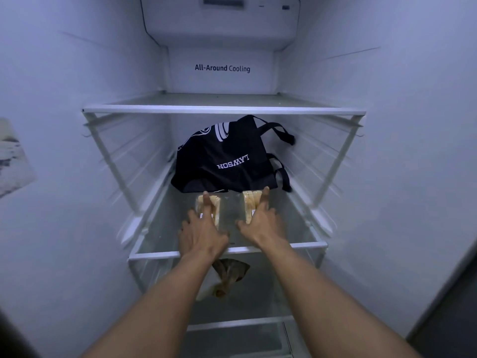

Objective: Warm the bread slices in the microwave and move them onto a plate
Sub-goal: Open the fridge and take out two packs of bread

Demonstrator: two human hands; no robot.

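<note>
Now both arms reach into an open fridge (77,73), and each hand lies on its own clear-wrapped pack of bread slices on the middle glass shelf (304,245). The left hand (202,229) rests flat on top of the left bread pack (217,202): its fingers are stretched out straight along the wrapper, slightly fanned, with the thumb spread out to the side, and nothing is curled round the pack. The right hand (262,219) does the same on the right bread pack (248,202), its long fingers laid straight over the slices toward the back of the shelf and its thumb held wide toward the other hand. Neither hand pinches or lifts; both packs sit on the glass, side by side with a gap between them, the slices standing on edge inside the wrap. Just behind the packs, farther back on the same shelf, lies a black tote bag (227,156) with white lettering. An upper shelf (224,109) runs above it. Below the middle shelf, partly hidden by the left forearm, a crumpled bag (228,275) with brownish contents shows through the glass.
</note>
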